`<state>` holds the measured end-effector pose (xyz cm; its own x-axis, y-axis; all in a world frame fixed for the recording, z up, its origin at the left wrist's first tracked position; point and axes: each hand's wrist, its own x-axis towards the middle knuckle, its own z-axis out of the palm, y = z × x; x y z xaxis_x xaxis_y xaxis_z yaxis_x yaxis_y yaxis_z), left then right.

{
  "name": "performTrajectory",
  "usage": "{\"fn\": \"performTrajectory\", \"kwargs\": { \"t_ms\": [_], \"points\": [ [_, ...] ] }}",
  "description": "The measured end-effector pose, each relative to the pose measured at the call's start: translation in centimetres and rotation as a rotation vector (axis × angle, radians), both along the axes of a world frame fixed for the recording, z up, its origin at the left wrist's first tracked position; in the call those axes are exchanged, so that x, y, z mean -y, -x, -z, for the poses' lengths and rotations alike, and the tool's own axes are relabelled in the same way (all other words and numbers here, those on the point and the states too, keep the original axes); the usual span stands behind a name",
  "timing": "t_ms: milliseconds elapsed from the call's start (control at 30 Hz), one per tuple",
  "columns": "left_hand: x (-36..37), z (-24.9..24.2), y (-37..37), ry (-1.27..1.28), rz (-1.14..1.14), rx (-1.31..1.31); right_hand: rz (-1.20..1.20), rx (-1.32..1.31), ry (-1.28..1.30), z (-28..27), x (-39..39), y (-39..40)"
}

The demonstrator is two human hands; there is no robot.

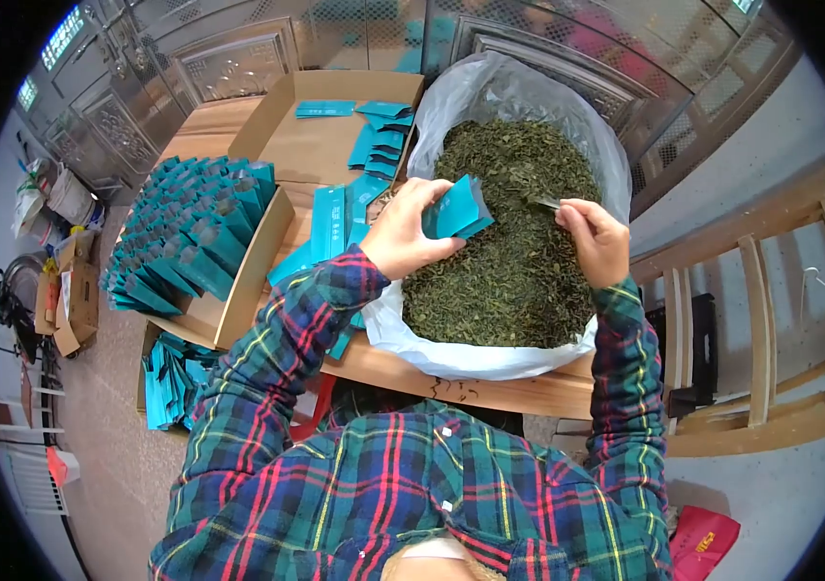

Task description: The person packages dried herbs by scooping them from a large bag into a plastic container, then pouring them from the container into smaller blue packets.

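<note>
My left hand (411,232) is wrapped round a teal packet (461,207), whose open end points right over the dried leaves. Pinched in my right hand (595,237) is a small spoon (548,202) with some leaves at its tip, held above the heap. The dried green leaves (490,290) fill a white plastic bag (442,362) with its rim spread open. Just left of my left hand, flat teal packets (328,225) lie on the wooden table (490,393).
A cardboard box (256,274) at the left holds several upright teal packets (190,232). Behind it, an open box (287,145) has several packets in it. More packets (172,382) sit in a lower box. A wooden frame (756,329) stands at the right, metal doors (238,60) behind.
</note>
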<state>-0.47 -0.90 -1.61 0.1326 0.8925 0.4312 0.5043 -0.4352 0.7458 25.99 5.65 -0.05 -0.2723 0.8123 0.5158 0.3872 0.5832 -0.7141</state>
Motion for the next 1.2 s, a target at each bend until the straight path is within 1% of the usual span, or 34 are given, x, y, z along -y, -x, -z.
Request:
{"fn": "performTrajectory", "kwargs": {
  "t_ms": [33, 67, 167, 300, 467, 567, 600, 700, 833, 1000, 1133, 1200],
  "points": [
    [-0.2, 0.1, -0.1, 0.004, -0.004, 0.002, -0.047, -0.066, 0.062, -0.5, 0.4, -0.2],
    [-0.3, 0.3, -0.3, 0.008, 0.006, -0.002, -0.051, -0.064, 0.067, -1.1, 0.7, -0.3],
    [-0.7, 0.7, -0.6, 0.016, 0.031, -0.008, -0.233, -0.141, 0.189, -3.1, 1.6, -0.8],
    [-0.6, 0.3, -0.9, 0.029, 0.058, -0.043, -0.316, -0.033, 0.251, -4.4, 2.0, -0.9],
    [-0.2, -0.3, -1.0, 0.049, 0.089, -0.058, -0.352, 0.013, 0.273, -4.8, 1.8, -1.0],
    [0.0, -0.2, -0.9, 0.050, 0.102, -0.063, -0.355, 0.182, 0.200, -5.5, 2.0, -1.3],
    [-0.1, -0.1, -0.9, 0.040, 0.106, -0.072, -0.353, 0.183, 0.199, -5.5, 2.1, -1.3],
    [-0.2, 0.0, -0.9, 0.015, 0.114, -0.089, -0.357, 0.249, 0.084, -5.6, 2.5, -1.4],
    [-0.3, -0.1, -0.9, 0.074, 0.121, -0.189, -0.362, 0.336, -0.068, -5.6, 3.1, -1.6],
    [-0.7, -0.3, -1.3, 0.099, 0.178, -0.305, -0.378, 0.411, -0.159, -5.4, 3.7, -1.6],
    [-0.8, -0.3, -2.0, 0.102, 0.228, -0.400, -0.397, 0.499, -0.119, -4.7, 3.7, -1.6],
    [-0.6, -0.4, -2.7, 0.127, 0.246, -0.476, -0.470, 0.523, 0.109, -4.5, 3.2, -1.2]
  ]
}}
